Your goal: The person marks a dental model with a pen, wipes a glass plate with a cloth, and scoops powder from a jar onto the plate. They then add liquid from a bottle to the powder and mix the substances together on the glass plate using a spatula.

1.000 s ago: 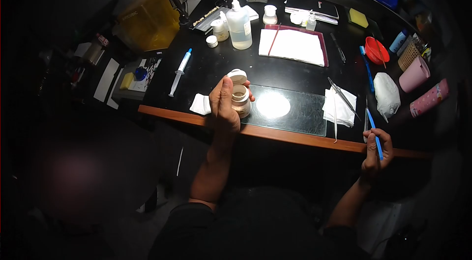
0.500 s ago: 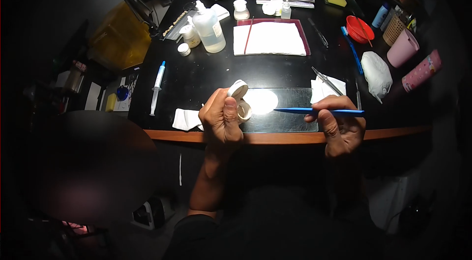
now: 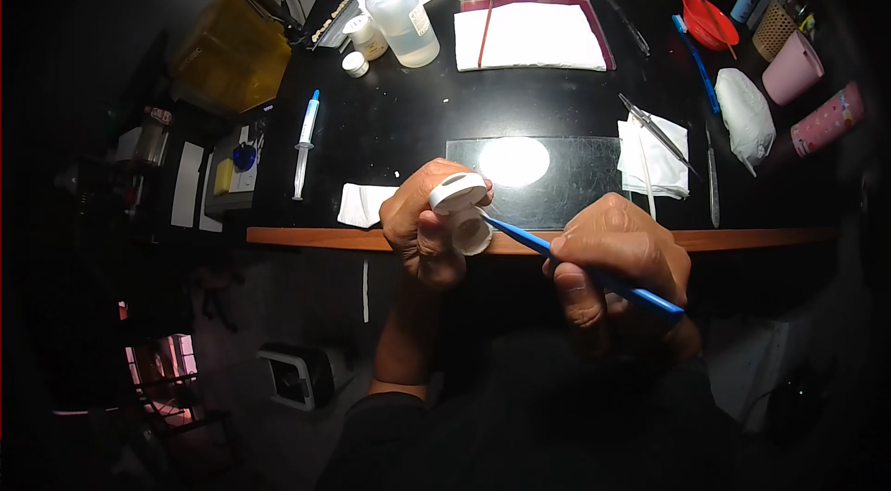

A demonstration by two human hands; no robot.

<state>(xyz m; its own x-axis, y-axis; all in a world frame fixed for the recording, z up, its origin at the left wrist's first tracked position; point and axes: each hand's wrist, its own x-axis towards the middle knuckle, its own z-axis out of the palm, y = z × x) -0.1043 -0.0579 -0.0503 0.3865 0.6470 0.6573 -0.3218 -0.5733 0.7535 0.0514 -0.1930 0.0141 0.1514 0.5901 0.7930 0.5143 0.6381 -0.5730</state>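
A: Blue tool (image 3: 594,276), which way?
B: Long axis runs diagonal, tip up-left into the mouth of the small white jar (image 3: 471,233), handle end down-right past the right hand (image 3: 617,264). Right hand is closed around the shaft, pen-style.
A: Jar?
B: In the left hand (image 3: 422,226), fingers wrapped round it, tilted with its opening toward the tool. White lid (image 3: 457,193) held against its top in the same hand. All of it sits just over the wooden table edge (image 3: 316,238), in front of the glass slab (image 3: 557,177).
A: Hidden bits?
B: Tool tip is inside the jar, contents can't be made out. Right hand covers the mid-shaft.
A: Surface, room?
B: Black tabletop (image 3: 408,120), lamp glare on the slab. Syringe (image 3: 303,140) to the left, folded tissue (image 3: 362,204) beside the left hand, clear bottle (image 3: 401,10) at the back. Surroundings dark
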